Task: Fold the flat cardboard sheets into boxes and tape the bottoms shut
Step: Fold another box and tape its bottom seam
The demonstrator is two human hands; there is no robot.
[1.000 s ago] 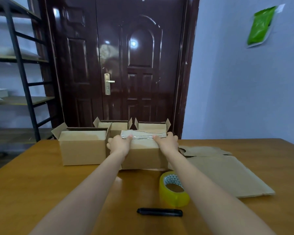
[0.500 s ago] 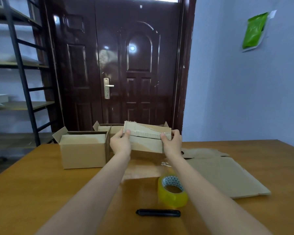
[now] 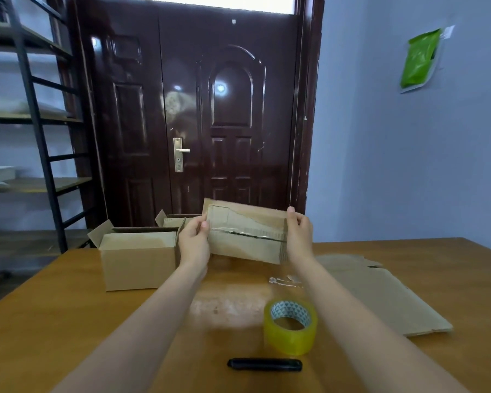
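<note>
From the head camera, the taped cardboard box (image 3: pixel 245 232) is held up off the wooden table (image 3: pixel 40 321), tilted so its taped bottom seam faces the camera. The left hand (image 3: pixel 194 242) grips its left end, thumb on the taped face, and the right hand (image 3: pixel 298 232) grips its right end; the fingers behind the box are hidden. The box covers most of an open box (image 3: pixel 172 221) behind it, of which only a flap and a strip of wall show. Left of the held box stands another open-topped box (image 3: pixel 138 258). Right of it, flat cardboard sheets (image 3: pixel 380 296) lie on the table, partly covered by the right forearm. Below the held box lie crumpled tape scraps (image 3: pixel 285 280), hard to make out, then a yellow tape roll (image 3: pixel 291 326) and a black utility knife (image 3: pixel 264 364).
</note>
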